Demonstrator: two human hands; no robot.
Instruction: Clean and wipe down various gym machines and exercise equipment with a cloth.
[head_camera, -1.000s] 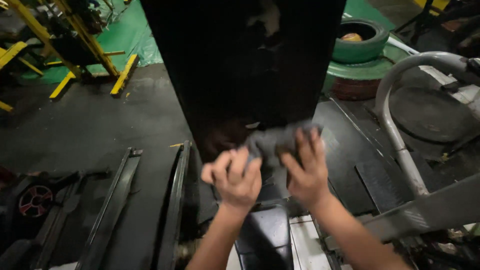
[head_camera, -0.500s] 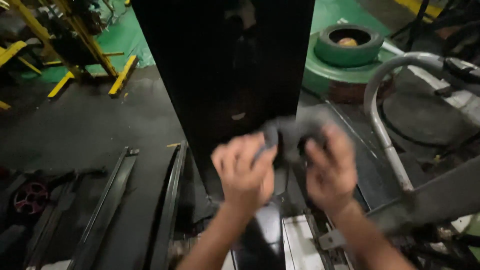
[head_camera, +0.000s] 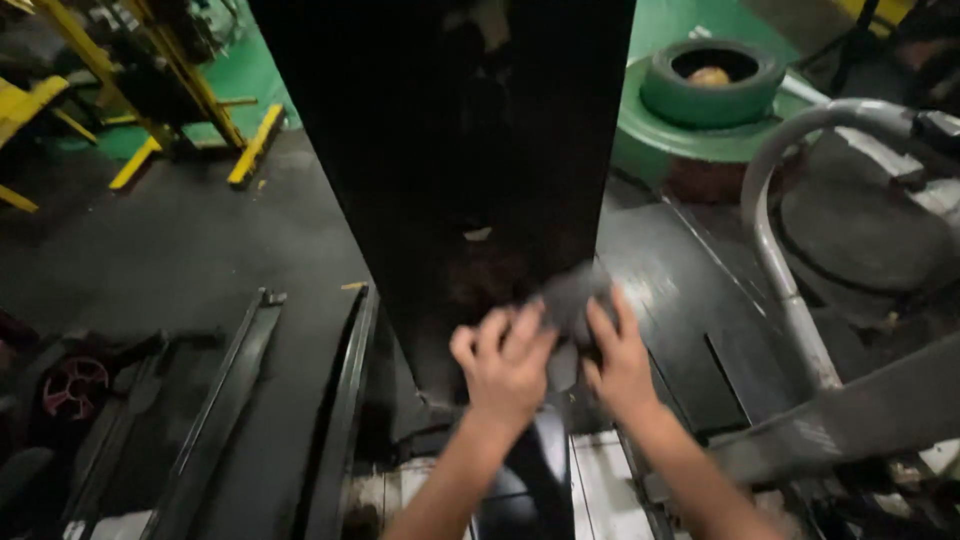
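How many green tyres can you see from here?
1: a green tyre lies flat at upper right, on a round green base. The tall black panel may hide others.

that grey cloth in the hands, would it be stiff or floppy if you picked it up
Probably floppy: the grey cloth sits bunched and creased between the left hand and right hand, with no flat edge showing. It looks light, since fingertips alone seem to hold it against the tall black panel. It is unlikely to slip or roll, being soft and crumpled.
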